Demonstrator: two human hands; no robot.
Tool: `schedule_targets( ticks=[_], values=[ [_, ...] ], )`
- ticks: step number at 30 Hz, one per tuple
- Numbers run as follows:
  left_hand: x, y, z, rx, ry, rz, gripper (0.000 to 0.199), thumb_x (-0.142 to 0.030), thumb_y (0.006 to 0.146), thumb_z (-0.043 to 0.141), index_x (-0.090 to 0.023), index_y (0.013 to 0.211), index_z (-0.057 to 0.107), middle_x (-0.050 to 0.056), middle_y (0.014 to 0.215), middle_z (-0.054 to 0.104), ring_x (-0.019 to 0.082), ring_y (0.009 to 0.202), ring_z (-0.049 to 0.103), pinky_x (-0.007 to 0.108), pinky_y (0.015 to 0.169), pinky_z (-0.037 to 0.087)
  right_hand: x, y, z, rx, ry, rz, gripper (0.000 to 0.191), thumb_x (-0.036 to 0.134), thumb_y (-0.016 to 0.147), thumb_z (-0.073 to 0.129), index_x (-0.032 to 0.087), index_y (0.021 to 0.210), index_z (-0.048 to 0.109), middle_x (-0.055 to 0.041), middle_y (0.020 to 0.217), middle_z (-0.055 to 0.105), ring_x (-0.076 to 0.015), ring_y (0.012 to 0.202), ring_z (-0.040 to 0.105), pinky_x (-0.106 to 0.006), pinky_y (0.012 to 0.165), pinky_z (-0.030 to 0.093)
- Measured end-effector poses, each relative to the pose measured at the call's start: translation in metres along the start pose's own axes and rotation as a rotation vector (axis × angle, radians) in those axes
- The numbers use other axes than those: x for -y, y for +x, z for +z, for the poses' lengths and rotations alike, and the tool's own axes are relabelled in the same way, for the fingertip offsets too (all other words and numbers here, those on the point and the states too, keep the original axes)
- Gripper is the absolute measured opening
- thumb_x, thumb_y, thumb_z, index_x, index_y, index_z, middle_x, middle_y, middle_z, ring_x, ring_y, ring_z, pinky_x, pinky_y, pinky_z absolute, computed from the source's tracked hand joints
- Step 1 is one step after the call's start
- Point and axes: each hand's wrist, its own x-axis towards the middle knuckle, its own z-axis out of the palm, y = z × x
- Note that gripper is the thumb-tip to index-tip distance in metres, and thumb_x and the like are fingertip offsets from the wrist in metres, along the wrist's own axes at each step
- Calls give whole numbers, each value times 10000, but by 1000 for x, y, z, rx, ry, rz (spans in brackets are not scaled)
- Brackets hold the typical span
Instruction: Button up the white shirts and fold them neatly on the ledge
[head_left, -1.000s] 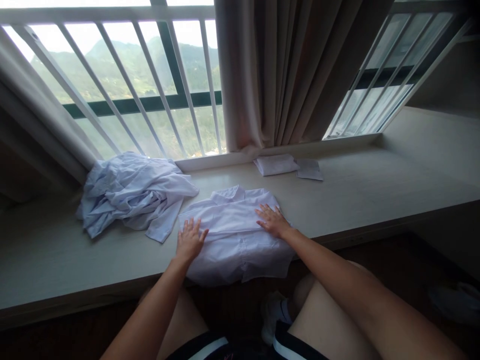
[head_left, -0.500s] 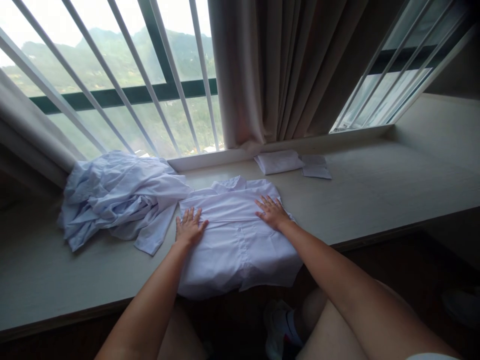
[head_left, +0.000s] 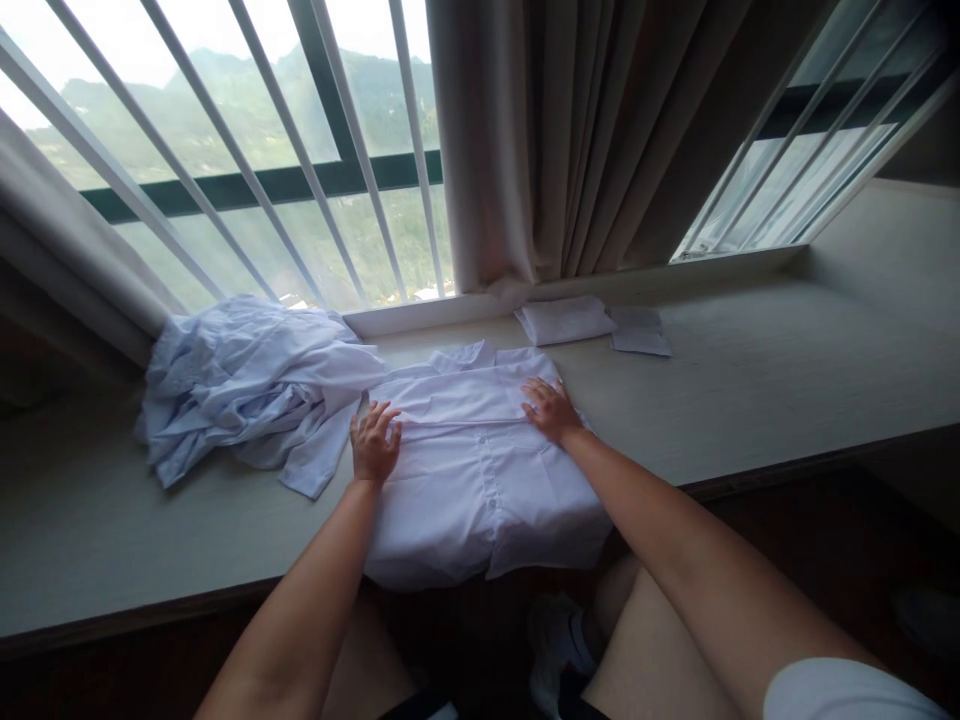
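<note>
A white button-up shirt (head_left: 442,500) lies spread on the sill, its collar toward the window and its hem hanging over the front edge. On its left side rests my left hand (head_left: 376,441), fingers apart and slightly curled, holding nothing. My right hand (head_left: 551,408) touches the right side of the shirt near the shoulder, with its fingers spread and bent a little. A row of buttons runs down the middle of the shirt between my hands. Left of it sits a crumpled heap of white clothes (head_left: 247,380), one sleeve-like end reaching toward my left hand.
The wide pale sill (head_left: 750,380) runs under the barred window (head_left: 225,180). A folded white cloth (head_left: 564,320) and a small flat white piece (head_left: 640,331) lie at the back, below the grey curtain (head_left: 570,140). My legs are below the front edge.
My left hand has lifted its fingers and curled them slightly at the shirt's left edge. My right hand's fingers are drawn in a little. The whole view has shifted slightly.
</note>
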Motion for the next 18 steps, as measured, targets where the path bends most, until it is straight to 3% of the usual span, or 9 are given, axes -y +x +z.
schedule_targets(
  ticks=[3,5,8,10,12,15,17,18],
  values=[
    [-18,-35,-34,-157,-172,-43,290,-376,1021,482,-214,1062,718,116,1309,690,281,1354,554,499,1189,365,10,-29,-17,-191,41,-24,375,342,1045,409,197,1282,661,-115,1418,646,-241,1341,537,-455,1224,236],
    [-33,-78,-58,-163,-317,-124,302,-423,1010,497,-210,1021,712,107,1167,719,264,1194,640,433,1058,492,16,-57,-30,-288,85,31,339,349,1041,420,202,1197,683,-116,1317,687,-246,1240,581,-429,1145,316],
    [-53,-161,-81,11,-511,-417,348,-523,969,525,-222,924,694,52,866,712,222,826,682,323,716,553,20,-101,-49,-391,196,212,343,398,1030,420,193,1086,689,-133,1144,710,-262,1079,610,-408,1019,407],
    [-60,-211,-86,212,-606,-657,424,-605,936,510,-228,833,673,26,698,647,195,629,619,287,526,471,21,-128,-60,-481,312,396,359,454,1011,422,191,1012,667,-124,1021,697,-252,948,609,-386,929,456],
    [-65,-245,-82,425,-684,-845,468,-666,845,568,-218,727,634,31,642,612,189,566,595,273,454,419,26,-155,-68,-587,400,578,378,504,993,415,191,981,628,-109,958,672,-238,860,592,-368,849,477],
    [-74,-258,-73,616,-722,-900,471,-660,739,646,-196,670,612,36,636,594,165,542,571,247,436,394,48,-197,-70,-662,435,695,413,555,983,398,189,960,589,-97,899,657,-231,804,588,-349,778,481],
    [-87,-251,-66,654,-759,-796,434,-614,754,642,-181,762,663,35,694,615,153,571,576,229,445,394,78,-223,-66,-581,478,661,428,583,983,405,202,904,585,-70,816,655,-220,749,595,-325,737,481],
    [-96,-246,-63,662,-781,-725,414,-580,775,630,-180,854,698,36,743,636,153,596,588,223,453,402,95,-234,-62,-472,524,616,433,588,988,406,211,879,589,-57,787,658,-213,728,600,-312,727,480]
  ],
)
